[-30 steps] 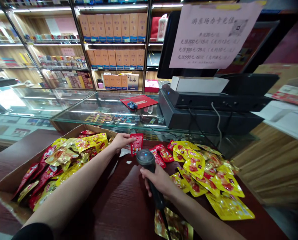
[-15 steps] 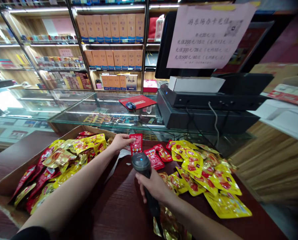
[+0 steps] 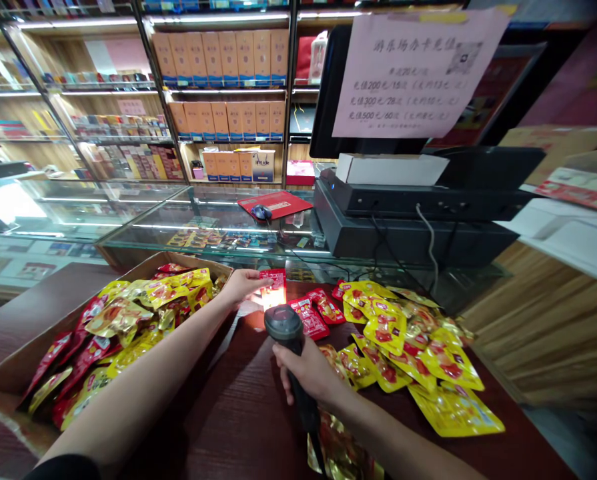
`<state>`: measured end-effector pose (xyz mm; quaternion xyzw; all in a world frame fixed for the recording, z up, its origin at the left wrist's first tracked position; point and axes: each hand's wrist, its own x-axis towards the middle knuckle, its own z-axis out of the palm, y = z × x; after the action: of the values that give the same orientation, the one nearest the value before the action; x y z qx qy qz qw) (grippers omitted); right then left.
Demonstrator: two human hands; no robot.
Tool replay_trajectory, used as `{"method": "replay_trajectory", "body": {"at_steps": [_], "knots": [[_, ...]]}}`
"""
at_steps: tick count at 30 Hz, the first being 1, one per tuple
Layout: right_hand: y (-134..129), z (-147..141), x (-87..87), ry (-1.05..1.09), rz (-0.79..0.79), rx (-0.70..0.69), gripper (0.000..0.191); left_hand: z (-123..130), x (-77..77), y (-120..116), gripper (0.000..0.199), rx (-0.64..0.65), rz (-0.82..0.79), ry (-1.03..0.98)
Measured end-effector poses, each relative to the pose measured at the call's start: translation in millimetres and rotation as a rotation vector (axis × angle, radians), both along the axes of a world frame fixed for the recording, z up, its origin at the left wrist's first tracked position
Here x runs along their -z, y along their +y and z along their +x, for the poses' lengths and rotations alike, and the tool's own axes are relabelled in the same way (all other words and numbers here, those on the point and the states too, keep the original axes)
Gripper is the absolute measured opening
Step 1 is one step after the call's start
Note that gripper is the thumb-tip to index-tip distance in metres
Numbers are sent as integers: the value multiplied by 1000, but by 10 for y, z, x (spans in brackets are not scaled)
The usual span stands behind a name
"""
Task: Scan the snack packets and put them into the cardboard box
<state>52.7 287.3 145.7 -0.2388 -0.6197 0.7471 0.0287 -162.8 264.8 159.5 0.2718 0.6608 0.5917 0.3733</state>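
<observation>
Pinched by its edge in my left hand (image 3: 243, 288) is a small red snack packet (image 3: 274, 279), its printed side toward me and lit by a bright glow. My right hand (image 3: 308, 370) is wrapped round the handle of a black barcode scanner (image 3: 284, 325), whose head points at that packet from just in front. Two red packets (image 3: 308, 317) lie on the table right of the scanner. Farther right spreads a pile of yellow snack packets (image 3: 385, 327). Gold packets (image 3: 343, 447) lie partly hidden beneath my right forearm.
An open cardboard box (image 3: 8, 417) of yellow, red and gold packets stands left. Behind the brown table (image 3: 203, 413) is a glass display counter (image 3: 143, 217) with a red mouse pad (image 3: 288, 203). A cash register (image 3: 413, 227) with a paper sign (image 3: 408, 80) stands back right.
The scanner's light has come on and now shines brightly over the red packet and the table beside it. Both hands have stayed in nearly the same place.
</observation>
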Motion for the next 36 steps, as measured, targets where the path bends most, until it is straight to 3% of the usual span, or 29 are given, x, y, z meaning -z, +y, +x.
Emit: {"method": "replay_trajectory", "body": {"at_steps": [15,21,25,28,33,36], "knots": [[15,6,-3,2,1,1,32,-37,42,9,46,33,-17,-10],[-6,-6,-155,2,8,20,32,38,-52,-5,44,1,-2,-4],[-23,-120,-363,34,29,16,31,17,-277,-103,40,10,19,147],[-65,-276,-534,79,48,-17,33,-131,-558,-329,38,1,13,313],[-257,-662,-745,151,64,-102,29,-531,-1130,-1017,39,-166,-19,528],[-453,-929,-859,184,60,-172,27,-731,-1397,-1452,41,-279,-54,652]]}}
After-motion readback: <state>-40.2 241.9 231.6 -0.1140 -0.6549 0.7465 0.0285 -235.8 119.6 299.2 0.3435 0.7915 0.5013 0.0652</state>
